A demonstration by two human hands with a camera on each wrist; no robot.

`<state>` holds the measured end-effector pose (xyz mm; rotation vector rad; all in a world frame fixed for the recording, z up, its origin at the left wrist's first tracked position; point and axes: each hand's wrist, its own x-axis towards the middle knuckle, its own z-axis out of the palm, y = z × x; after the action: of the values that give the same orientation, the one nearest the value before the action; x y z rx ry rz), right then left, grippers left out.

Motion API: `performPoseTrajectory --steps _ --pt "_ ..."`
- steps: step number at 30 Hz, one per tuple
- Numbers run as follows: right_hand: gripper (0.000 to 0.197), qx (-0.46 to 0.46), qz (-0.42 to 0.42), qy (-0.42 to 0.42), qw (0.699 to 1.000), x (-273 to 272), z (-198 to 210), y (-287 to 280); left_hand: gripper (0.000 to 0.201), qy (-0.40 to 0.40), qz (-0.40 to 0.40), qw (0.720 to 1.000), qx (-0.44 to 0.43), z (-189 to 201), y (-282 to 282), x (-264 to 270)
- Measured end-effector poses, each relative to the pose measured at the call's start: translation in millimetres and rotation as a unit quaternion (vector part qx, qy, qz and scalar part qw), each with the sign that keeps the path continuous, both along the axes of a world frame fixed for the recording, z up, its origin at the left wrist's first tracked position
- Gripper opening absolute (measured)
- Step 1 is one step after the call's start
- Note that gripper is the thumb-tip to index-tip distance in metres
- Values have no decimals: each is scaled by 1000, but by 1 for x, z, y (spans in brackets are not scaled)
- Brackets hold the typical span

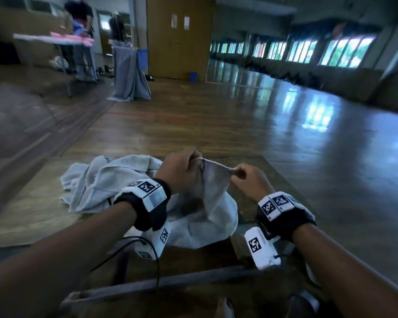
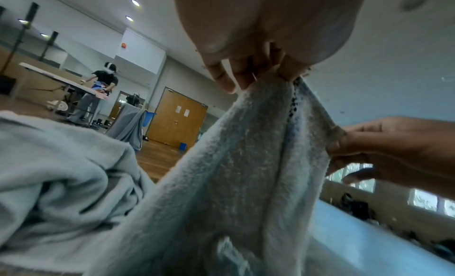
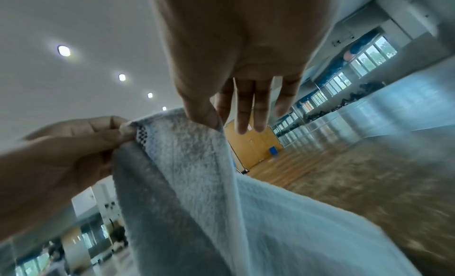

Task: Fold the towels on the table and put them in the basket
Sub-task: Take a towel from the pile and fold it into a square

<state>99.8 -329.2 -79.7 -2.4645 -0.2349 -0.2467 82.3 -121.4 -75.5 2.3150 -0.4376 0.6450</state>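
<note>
A pale grey towel (image 1: 213, 203) hangs by its top edge between my two hands above the wooden table (image 1: 32, 207). My left hand (image 1: 193, 158) pinches one end of that edge, next to a dark checkered band (image 2: 294, 101). My right hand (image 1: 236, 172) pinches the other end between thumb and forefinger, its other fingers (image 3: 246, 112) straight. The towel's lower part (image 1: 193, 230) lies bunched on the table near me. More crumpled grey towel (image 1: 97, 180) lies to the left on the table. No basket is in view.
A metal bar (image 1: 170, 281) runs along the table's near side. A wide wooden floor (image 1: 239, 106) lies beyond the table. Far left, another person (image 2: 103, 79) works at a white table (image 1: 53, 39); a grey draped stand (image 1: 130, 72) and wooden doors (image 1: 179, 37) are behind.
</note>
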Motion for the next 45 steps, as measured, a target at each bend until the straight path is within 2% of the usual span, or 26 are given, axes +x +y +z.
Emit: performPoseTrajectory --steps 4,8,11,15,23,27,29,31,34,36,40,45 --pt "6 97 55 -19 994 -10 48 26 13 -17 25 998 -54 53 21 -24" --pt "9 191 97 -38 976 -27 94 60 18 28 39 998 -29 84 47 -47" --pt "7 157 130 -88 975 -38 116 87 20 2 52 996 -74 90 57 -62" --pt "4 135 170 -102 971 -51 133 112 16 22 5 971 -236 96 62 -74" --pt "10 121 193 -98 969 -65 137 122 17 -1 -17 961 -277 96 75 -81" --pt "19 99 238 -25 966 -70 130 122 13 -83 27 970 -227 97 76 -80" --pt "21 29 259 4 966 -70 121 117 10 -122 57 969 -209 102 79 -80" --pt "26 -20 268 15 963 -66 107 107 9 -146 83 964 -204 110 87 -80" --pt "14 -48 252 9 967 -60 93 79 10 -168 135 950 -228 125 114 -81" --pt "15 -70 228 3 971 -57 91 56 10 -155 173 946 -228 129 137 -84" --pt "9 -82 230 -10 970 -65 112 24 9 -130 181 961 -166 122 169 -102" --pt "11 -104 212 -60 970 -81 169 4 7 -84 152 983 -61 139 178 -122"
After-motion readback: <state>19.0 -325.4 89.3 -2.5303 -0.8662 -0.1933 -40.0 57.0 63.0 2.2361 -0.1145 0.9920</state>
